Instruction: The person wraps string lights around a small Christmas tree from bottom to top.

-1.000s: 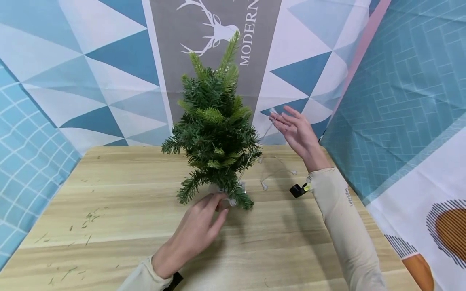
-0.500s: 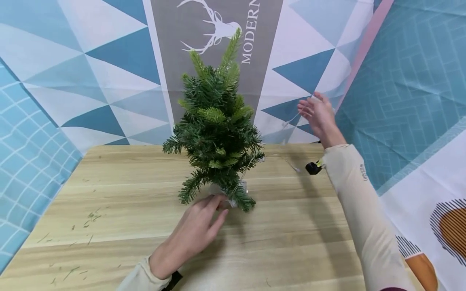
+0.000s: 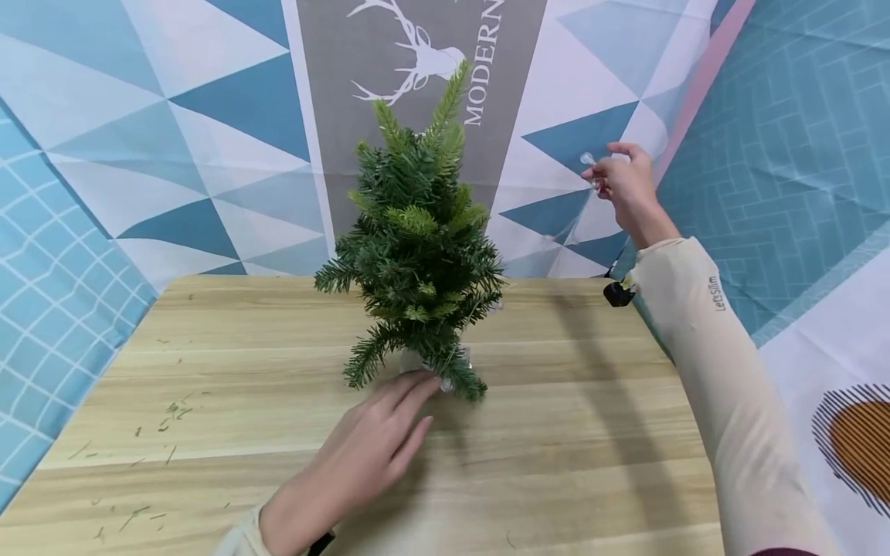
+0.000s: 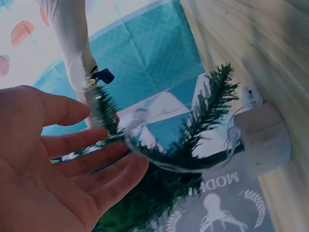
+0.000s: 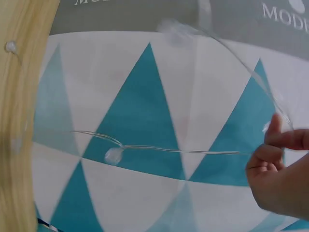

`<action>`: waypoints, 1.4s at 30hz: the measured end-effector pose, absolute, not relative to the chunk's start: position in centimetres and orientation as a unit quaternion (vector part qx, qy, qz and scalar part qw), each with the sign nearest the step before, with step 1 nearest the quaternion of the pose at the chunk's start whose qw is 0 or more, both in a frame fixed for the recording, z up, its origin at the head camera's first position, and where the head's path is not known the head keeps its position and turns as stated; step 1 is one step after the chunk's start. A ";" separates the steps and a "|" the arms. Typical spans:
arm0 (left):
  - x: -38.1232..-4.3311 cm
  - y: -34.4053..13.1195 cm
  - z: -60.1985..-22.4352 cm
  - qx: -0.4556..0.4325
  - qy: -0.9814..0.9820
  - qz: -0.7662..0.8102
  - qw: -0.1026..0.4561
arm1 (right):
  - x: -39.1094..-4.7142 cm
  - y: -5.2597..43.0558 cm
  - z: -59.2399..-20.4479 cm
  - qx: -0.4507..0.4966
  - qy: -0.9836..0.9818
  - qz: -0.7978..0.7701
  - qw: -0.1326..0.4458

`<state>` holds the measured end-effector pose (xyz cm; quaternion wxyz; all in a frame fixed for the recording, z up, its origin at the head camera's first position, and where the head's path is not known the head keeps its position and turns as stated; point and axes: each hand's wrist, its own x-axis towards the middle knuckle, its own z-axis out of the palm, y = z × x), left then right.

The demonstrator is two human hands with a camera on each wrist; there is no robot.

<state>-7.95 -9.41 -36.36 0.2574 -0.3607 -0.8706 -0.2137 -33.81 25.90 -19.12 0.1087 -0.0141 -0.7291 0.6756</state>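
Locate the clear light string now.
Head view: the clear wire string of small bulbs is pinched in the raised right hand, right of the small green artificial tree, trailing down toward it.

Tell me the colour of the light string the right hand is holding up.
The light string is clear, with colourless wire and small transparent bulbs, pinched by the right hand. It shows best in the right wrist view.

Your head view is bright and evenly lit, with soft shadows falling on the counter [image 3: 556, 432] beneath the left hand [image 3: 368, 455] and the right arm. Its edges bend with wide-angle distortion. Your left wrist view is dimmer and bluish, the hand close and soft, the tree [image 4: 193, 140] smeared by motion. In your right wrist view the light string [image 5: 169, 147] is faint and blurred against the pale backdrop.
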 end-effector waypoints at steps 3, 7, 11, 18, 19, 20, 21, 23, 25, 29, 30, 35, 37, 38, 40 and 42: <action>-7.0 -10.2 -35.4 -0.370 -0.869 -0.199 0.260 | -33.4 25.2 -18.1 -0.007 -0.763 0.632 0.132; -5.8 -11.4 -33.5 -0.387 -0.855 -0.213 0.273 | -32.7 24.8 -16.5 0.021 -0.818 0.557 0.144; -5.1 -13.2 -31.0 -0.400 -0.836 -0.228 0.298 | -32.4 24.3 -14.8 0.051 -0.878 0.458 0.132; -6.7 -16.0 -25.2 -0.428 -0.780 -0.285 0.357 | -32.8 22.7 -12.5 0.101 -0.908 0.388 0.120; -7.2 -16.2 -24.3 -0.432 -0.769 -0.294 0.368 | -32.8 22.4 -12.3 0.110 -0.909 0.383 0.125; -7.7 -16.5 -23.4 -0.433 -0.762 -0.298 0.378 | -32.7 22.1 -12.0 0.119 -0.908 0.380 0.130; -8.2 -16.8 -22.5 -0.431 -0.758 -0.302 0.385 | -32.7 21.8 -11.8 0.129 -0.907 0.377 0.137; -9.2 -17.3 -20.8 -0.422 -0.756 -0.306 0.396 | -32.5 21.1 -11.3 0.149 -0.901 0.379 0.151; -10.3 -17.8 -19.1 -0.404 -0.762 -0.312 0.399 | -32.3 20.4 -10.7 0.165 -0.895 0.382 0.163; -12.9 -18.5 -16.2 -0.352 -0.790 -0.312 0.392 | -31.9 18.8 -9.8 0.192 -0.878 0.407 0.165; -13.6 -18.7 -15.7 -0.337 -0.800 -0.310 0.388 | -31.8 18.4 -9.6 0.200 -0.873 0.415 0.162; -17.5 -19.2 -13.7 -0.273 -0.843 -0.326 0.330 | -31.4 16.1 -8.5 0.235 -0.836 0.473 0.149; -19.0 -19.3 -13.0 -0.256 -0.856 -0.355 0.276 | -31.5 15.2 -8.1 0.243 -0.813 0.509 0.142; -19.7 -19.3 -12.6 -0.246 -0.862 -0.367 0.248 | -31.5 14.7 -8.0 0.247 -0.800 0.530 0.135; -21.1 -19.2 -11.5 -0.234 -0.868 -0.392 0.192 | -31.6 13.9 -7.7 0.252 -0.769 0.578 0.110; -22.3 -19.0 -10.2 -0.227 -0.867 -0.420 0.144 | -31.8 13.0 -7.5 0.258 -0.739 0.618 0.078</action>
